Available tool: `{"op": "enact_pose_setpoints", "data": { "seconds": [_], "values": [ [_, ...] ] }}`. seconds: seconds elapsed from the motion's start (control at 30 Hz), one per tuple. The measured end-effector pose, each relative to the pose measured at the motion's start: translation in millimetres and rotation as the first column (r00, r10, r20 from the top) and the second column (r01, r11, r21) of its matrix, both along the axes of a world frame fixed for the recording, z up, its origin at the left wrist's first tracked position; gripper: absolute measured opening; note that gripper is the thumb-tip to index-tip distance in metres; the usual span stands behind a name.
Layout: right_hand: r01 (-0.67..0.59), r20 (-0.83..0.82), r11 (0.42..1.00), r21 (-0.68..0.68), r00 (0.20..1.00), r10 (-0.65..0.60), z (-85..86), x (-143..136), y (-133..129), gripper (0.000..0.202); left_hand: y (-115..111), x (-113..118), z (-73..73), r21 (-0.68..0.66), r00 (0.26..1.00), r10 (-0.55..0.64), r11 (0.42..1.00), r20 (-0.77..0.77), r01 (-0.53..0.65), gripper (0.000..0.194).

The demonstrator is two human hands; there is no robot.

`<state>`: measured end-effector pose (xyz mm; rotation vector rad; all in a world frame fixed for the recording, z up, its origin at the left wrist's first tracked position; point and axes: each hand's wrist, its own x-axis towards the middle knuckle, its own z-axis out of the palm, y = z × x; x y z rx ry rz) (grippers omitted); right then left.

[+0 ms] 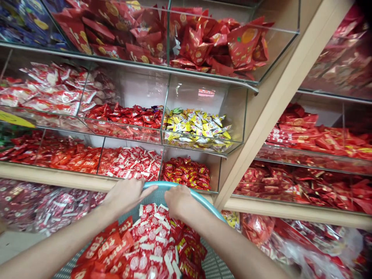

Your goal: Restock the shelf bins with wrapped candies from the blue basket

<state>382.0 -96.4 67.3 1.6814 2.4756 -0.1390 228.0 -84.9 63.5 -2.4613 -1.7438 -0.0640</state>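
Note:
A teal plastic basket [207,204] holds red packets [109,246], red-and-white wrapped candies [152,240] and dark red candies with yellow print [190,252]. Both hands are at its far rim. My left hand [126,195] is closed on the rim, with one finger stretched along it to the right. Just right of it, my right hand [178,199] has its fingers curled over the rim, above the candies.
Clear-fronted shelf bins rise ahead, with yellow-and-white candies [200,126], red-and-white candies [133,161] and large red packets [197,42]. A slanting wooden post [270,108] divides the shelves. Bagged goods [316,240] lie below at right.

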Motion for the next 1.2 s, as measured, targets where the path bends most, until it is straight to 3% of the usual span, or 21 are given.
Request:
{"op": "enact_pose_setpoints", "data": {
  "seconds": [0.1,0.17,0.23,0.37,0.5,0.6,1.0,1.2],
  "values": [
    [0.052,0.049,0.996,-0.071,0.998,-0.048,26.0,7,-4,0.034,1,-1,-1.0,-0.010,1.000,0.013,1.000,0.014,-0.013,0.078],
    [0.093,-0.054,0.996,0.016,0.994,-0.092,42.2,21,-1,0.035,1,-2,-1.9,-0.013,1.000,0.015,1.000,0.021,-0.015,0.078],
    [0.182,-0.185,0.969,0.169,0.971,-0.150,47.9,40,11,0.032,2,-3,-2.7,-0.015,1.000,0.014,1.000,0.026,-0.014,0.078],
    [0.353,-0.285,0.879,0.322,0.921,-0.266,25.1,73,45,0.025,3,-3,-3.7,-0.002,0.999,-0.001,1.000,0.033,0.001,0.077],
    [0.328,-0.259,0.888,0.323,0.933,-0.250,-7.6,86,68,0.024,4,-2,-4.4,0.003,1.000,-0.005,1.000,0.030,0.005,0.078],
    [0.304,-0.207,0.882,0.360,0.948,-0.242,-19.7,86,74,0.025,5,-2,-4.4,-0.005,0.999,0.000,1.000,0.033,0.000,0.078],
    [0.364,-0.179,0.851,0.377,0.931,-0.318,-26.9,77,76,0.024,3,-2,-2.4,0.017,1.000,-0.025,1.000,0.009,0.025,0.075],
    [0.366,-0.192,0.845,0.389,0.930,-0.315,-11.4,72,73,0.026,4,-5,-5.2,0.021,1.000,-0.014,1.000,0.020,0.013,0.075]
  ]
}}
